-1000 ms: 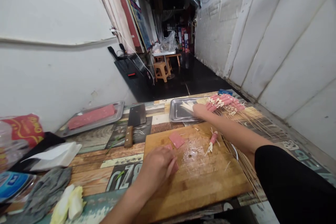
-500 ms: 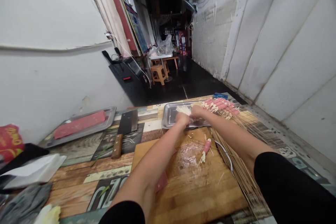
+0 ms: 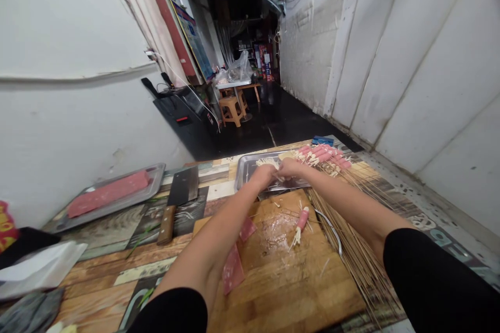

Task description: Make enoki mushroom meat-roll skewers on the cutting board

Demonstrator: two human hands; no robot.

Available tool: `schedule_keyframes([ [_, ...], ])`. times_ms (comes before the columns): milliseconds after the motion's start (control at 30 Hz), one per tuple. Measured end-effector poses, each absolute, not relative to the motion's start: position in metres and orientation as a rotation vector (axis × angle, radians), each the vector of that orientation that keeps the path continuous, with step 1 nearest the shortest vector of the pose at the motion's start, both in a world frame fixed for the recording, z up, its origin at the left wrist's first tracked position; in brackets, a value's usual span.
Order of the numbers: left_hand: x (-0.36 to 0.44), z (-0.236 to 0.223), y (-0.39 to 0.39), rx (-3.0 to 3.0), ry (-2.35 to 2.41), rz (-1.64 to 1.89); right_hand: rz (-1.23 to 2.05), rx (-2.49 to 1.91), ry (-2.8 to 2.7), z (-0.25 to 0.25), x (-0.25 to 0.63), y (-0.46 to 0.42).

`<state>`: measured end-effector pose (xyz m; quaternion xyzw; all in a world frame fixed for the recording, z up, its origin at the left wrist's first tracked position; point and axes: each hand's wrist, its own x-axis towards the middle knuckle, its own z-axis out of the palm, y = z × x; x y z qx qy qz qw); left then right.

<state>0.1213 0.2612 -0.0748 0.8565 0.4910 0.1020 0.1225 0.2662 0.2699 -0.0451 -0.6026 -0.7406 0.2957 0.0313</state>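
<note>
Red packaging (image 3: 7, 228) at the frame's left edge shows yellow lettering I can't read, and at centre the left hand (image 3: 266, 173), over the cutting board (image 3: 289, 286) a second ago, joins the right hand (image 3: 289, 168) at the tray (image 3: 244, 170), both gripping pale strands (image 3: 265, 162).

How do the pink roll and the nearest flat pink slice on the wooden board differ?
The pink roll is wound into a narrow cylinder, while the nearest pink slice lies flat. The roll has pale strands sticking out; the slice shows none. The roll lies further right; the slice sits by the left forearm. Both are pink and rest on the wooden board.
</note>
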Motion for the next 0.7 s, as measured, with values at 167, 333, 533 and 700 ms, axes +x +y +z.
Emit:
schedule_keyframes([
  [167,0.117,-0.076,0.268,2.646,1.261,0.238,1.046,-1.827,-2.185,-0.042,0.277,0.258],
  [333,0.113,-0.081,0.268,2.709,1.197,0.203,1.037,-1.818,-2.187,-0.042,0.277,0.259],
  [533,0.114,-0.091,0.269,2.686,1.281,0.273,0.802,-1.820,-2.316,-0.048,0.280,0.259],
  [700,0.112,-0.092,0.273,2.620,1.303,0.345,0.610,-1.908,-2.304,-0.060,0.271,0.260],
])
